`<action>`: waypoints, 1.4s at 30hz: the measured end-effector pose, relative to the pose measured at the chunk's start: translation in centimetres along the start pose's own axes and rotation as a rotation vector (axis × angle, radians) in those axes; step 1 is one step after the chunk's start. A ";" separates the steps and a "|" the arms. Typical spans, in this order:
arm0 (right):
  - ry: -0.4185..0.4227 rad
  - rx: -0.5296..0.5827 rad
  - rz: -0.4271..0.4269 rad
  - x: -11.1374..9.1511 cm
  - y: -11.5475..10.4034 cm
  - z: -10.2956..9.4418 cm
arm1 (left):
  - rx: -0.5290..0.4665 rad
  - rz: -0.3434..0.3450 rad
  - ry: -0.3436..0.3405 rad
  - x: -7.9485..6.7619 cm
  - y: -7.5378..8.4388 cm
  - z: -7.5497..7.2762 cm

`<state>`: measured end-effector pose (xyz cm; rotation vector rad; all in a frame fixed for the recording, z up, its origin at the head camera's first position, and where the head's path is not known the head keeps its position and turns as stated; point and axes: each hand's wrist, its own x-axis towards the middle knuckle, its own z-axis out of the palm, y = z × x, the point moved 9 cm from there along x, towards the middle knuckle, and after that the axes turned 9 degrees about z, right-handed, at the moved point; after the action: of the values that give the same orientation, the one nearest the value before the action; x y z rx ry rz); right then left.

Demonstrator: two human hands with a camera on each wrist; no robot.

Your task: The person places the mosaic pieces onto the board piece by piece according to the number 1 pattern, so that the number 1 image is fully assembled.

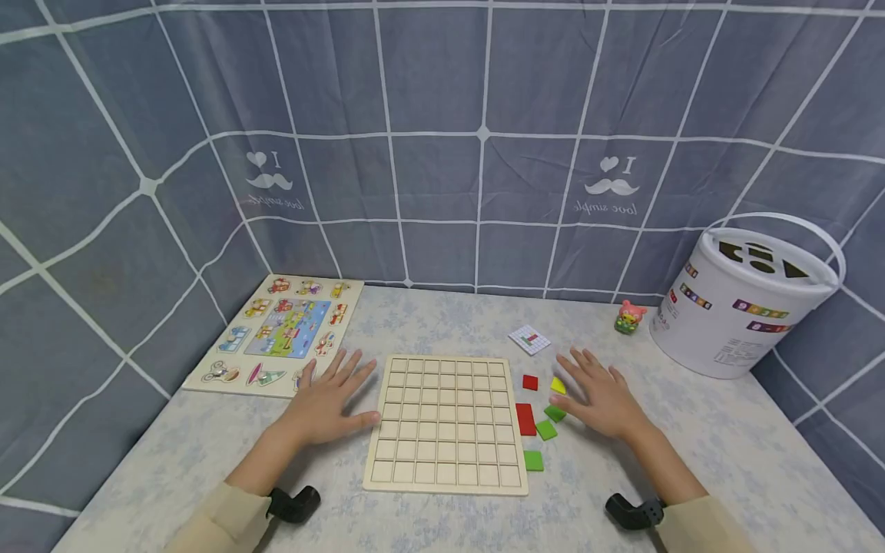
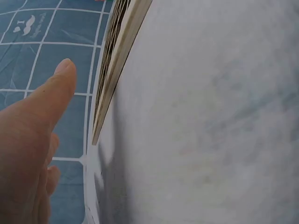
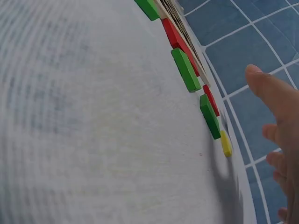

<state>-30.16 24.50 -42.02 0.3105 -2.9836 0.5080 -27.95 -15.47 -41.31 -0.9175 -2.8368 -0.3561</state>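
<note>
A wooden grid board [image 1: 445, 424] with square cells lies flat in the middle of the table. My left hand [image 1: 328, 403] is spread beside its left edge, thumb pointing at the board, holding nothing. To the right of the board, my right hand [image 1: 604, 399] hovers with fingers extended and nothing held. Near its thumb are a yellow piece [image 1: 558, 385] and a green piece [image 1: 555, 413]. Closer to the board lie a small red square [image 1: 530, 382], a red rectangle [image 1: 525, 419] and two more green tiles, one [image 1: 533, 461] right at the board's edge.
A picture puzzle board [image 1: 242, 367] lies at the back left. Behind the tiles is a small patterned grid card [image 1: 529, 339]. A pink-and-green figurine [image 1: 629, 316] stands beside a white lidded bucket [image 1: 733, 315] at the right. A tiled-pattern curtain [image 1: 442, 177] closes off the back.
</note>
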 end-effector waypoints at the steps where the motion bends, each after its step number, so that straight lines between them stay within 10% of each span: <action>1: 0.003 0.000 0.000 0.0 0.0 0.1 | -0.001 0.001 0.001 -0.1 0.1 0.0; 20: 0.146 0.214 0.167 0.9 1.6 0.1 | -0.233 0.008 -0.037 -1.1 1.8 3.3; 42: 0.199 0.274 0.269 0.9 2.3 1.9 | -0.253 0.016 -0.016 -1.5 1.6 3.7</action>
<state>-31.61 25.83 -44.42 -0.1207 -2.7721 0.9191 -26.06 -14.09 -44.89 -0.9894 -2.8408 -0.7221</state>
